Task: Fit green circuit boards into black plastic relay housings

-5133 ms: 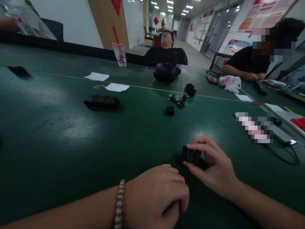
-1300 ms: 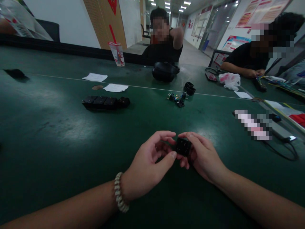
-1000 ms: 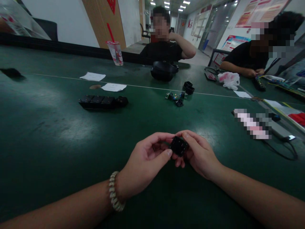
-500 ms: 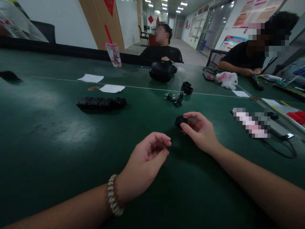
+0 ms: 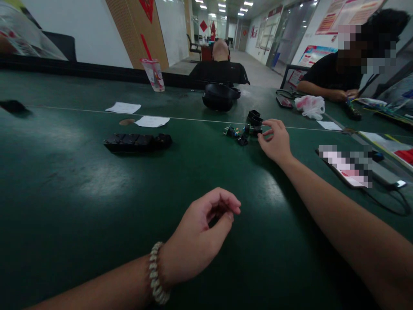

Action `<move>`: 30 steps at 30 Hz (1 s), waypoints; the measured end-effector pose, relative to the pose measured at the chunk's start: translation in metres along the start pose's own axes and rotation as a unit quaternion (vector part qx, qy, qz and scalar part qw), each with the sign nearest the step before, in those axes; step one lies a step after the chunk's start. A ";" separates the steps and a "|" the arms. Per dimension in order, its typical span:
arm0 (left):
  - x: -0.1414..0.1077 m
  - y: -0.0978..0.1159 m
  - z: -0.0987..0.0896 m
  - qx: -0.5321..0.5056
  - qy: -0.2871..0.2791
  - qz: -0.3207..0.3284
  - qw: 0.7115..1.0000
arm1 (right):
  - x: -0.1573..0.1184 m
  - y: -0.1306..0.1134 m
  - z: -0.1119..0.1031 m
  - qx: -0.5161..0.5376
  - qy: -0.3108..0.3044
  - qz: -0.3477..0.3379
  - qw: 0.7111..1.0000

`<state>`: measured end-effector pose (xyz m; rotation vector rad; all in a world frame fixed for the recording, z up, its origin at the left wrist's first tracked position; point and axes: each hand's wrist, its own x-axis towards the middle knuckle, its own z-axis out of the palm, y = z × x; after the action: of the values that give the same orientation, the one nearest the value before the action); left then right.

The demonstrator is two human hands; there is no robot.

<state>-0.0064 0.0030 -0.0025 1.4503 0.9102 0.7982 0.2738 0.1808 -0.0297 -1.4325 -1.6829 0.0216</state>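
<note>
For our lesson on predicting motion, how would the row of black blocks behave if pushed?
The row of black blocks would probably slide rather than roll, given its flat sides. It might come apart, since seams show between blocks.

We cannot tell whether the right hand (image 5: 276, 143) holds or only touches the small black case (image 5: 256, 131). We find the electronic parts (image 5: 231, 131) beside it too small to sort, the phone (image 5: 344, 168) partly pixelated, and the left forearm (image 5: 108, 282) cut off below.

clear cup (image 5: 154, 77), red straw (image 5: 146, 47) — crumpled plastic bag (image 5: 310, 106)
</note>
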 end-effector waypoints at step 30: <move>-0.005 0.003 -0.002 0.036 -0.036 0.008 0.999 | 0.003 -0.033 0.052 0.117 -0.043 -0.012 0.992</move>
<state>-0.0098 -0.0008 0.0010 1.5409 0.8828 0.7265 0.2155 0.1992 -0.0412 -1.2499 -1.7050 0.2625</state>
